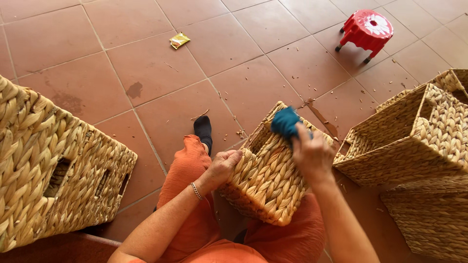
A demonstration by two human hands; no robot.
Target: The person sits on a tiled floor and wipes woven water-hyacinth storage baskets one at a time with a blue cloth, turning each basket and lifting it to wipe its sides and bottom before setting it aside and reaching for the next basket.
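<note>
A small woven straw basket rests tilted on my lap, its open side turned away from me. My left hand grips the basket's left edge and steadies it. My right hand presses on the basket's upper right side and holds a teal blue cloth against the rim. My legs are in orange trousers, with a black sock showing on one foot.
A large woven basket stands at the left. More woven baskets are stacked at the right. A red plastic stool stands at the top right, and a yellow wrapper lies on the red tiled floor with straw scraps.
</note>
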